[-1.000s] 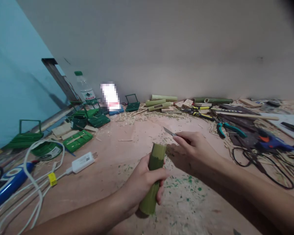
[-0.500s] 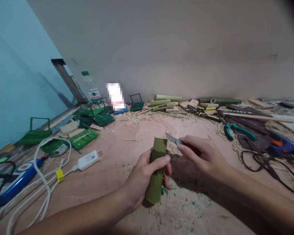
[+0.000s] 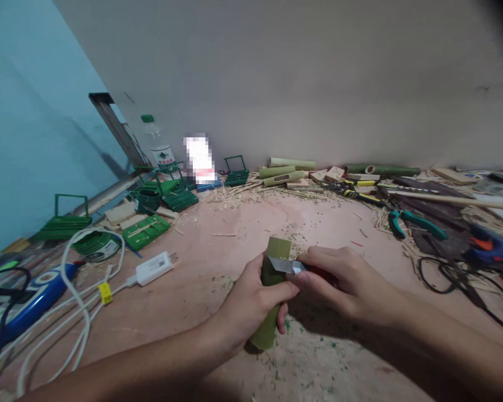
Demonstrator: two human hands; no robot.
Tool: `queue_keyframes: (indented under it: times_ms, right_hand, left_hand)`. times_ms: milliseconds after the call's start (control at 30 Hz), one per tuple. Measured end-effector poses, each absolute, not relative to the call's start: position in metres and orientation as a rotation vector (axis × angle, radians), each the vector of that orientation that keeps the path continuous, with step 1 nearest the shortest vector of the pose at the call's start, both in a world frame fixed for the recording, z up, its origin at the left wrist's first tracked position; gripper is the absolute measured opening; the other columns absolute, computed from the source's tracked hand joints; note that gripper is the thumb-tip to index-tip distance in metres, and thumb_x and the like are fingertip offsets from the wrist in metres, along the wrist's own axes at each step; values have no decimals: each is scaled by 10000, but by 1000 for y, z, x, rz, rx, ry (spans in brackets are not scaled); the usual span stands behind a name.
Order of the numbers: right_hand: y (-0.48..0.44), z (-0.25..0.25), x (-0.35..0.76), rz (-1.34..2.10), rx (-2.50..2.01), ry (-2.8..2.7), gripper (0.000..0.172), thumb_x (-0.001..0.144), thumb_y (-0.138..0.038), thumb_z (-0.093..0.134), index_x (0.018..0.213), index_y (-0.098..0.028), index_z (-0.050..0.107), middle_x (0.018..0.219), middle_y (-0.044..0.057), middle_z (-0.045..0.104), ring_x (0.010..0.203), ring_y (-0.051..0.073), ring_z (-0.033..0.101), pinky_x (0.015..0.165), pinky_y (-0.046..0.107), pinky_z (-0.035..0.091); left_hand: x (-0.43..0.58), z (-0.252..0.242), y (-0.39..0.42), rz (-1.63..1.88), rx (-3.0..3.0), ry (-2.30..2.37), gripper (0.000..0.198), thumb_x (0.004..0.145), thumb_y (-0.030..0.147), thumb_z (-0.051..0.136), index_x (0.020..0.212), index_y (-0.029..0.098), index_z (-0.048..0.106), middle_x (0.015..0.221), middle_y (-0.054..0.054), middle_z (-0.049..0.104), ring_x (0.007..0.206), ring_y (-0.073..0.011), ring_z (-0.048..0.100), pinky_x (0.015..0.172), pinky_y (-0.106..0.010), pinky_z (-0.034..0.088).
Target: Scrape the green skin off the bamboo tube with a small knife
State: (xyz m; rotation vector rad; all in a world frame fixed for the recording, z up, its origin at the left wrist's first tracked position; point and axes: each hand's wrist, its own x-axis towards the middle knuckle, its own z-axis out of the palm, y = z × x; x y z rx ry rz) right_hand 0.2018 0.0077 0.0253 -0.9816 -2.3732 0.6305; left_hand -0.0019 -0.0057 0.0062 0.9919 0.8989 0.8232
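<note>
My left hand [image 3: 255,296] is closed around a green bamboo piece [image 3: 265,334], which stands tilted above the wooden table [image 3: 193,312]. Its upper end is paler than the part below. In my right hand [image 3: 339,279] is a utility knife [image 3: 282,264] with a dark red handle, mostly hidden by the fingers. The blade lies across the bamboo just above my left thumb and appears to touch its surface. Green and pale shavings are scattered on the table beneath both hands.
A white charger [image 3: 154,269] with looped cable and a blue tube [image 3: 46,301] lie at left. Small green bamboo models [image 3: 180,198] and a water bottle [image 3: 161,148] stand behind them. Bamboo tubes [image 3: 283,177], teal-handled pliers [image 3: 419,223] and a blue glue gun [image 3: 486,243] lie at back and right.
My right hand has brought the knife left and down, from beyond the bamboo's top end onto its face. My left hand keeps its hold. The view has shifted slightly.
</note>
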Motion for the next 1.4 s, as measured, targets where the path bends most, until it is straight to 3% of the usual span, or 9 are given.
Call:
queue_keyframes:
  times_ms: [300,533,733,933,1133,1400]
  right_hand:
    - [7,24,202,623,-999,-2367,305,1105,-328,468,895,-178,632,787,15,596,691,135,538,657,259,397]
    - [19,23,206,494,-1046,-2297,340,1089,-344,486,811,-178,593,706,-9,533,637,128,487,628,261,372]
    - [38,28,219,297,-1372,-2044,445,1057,-399,519,660,-200,511,567,-27,442,553,136,400,549,287,289]
    - [22,32,211,418,-1181,-2172,317,1063,-365,524,851,-177,667,680,3,607,609,136,516,600,265,375]
    - [10,29,203,531,-1045,-2388,292,1076,-344,512,902,-174,675,748,16,625,625,126,532,601,248,381]
    - [10,28,200,648,-1053,-2369,308,1094,-335,482,902,-174,660,771,21,620,676,140,543,640,252,407]
  left_hand:
    - [-1,1,-7,851,1131,945,237,826,271,688,1008,206,552,501,91,501,382,-88,439,389,-189,436]
    - [0,2,-12,785,1048,963,237,850,273,677,1038,214,545,517,87,495,408,-96,431,409,-197,446]
    - [-2,5,-17,733,1066,941,279,835,296,704,1024,224,512,504,89,498,406,-93,431,414,-184,427]
    - [-1,4,-4,789,1035,987,358,771,309,748,1018,222,504,506,97,498,386,-102,442,382,-206,454]
    - [-2,-1,-2,803,1025,969,404,762,304,770,1076,200,540,574,85,542,387,-97,476,373,-213,468]
    - [0,-2,-4,831,1030,980,320,799,277,738,1045,201,547,588,90,524,385,-86,467,375,-207,462]
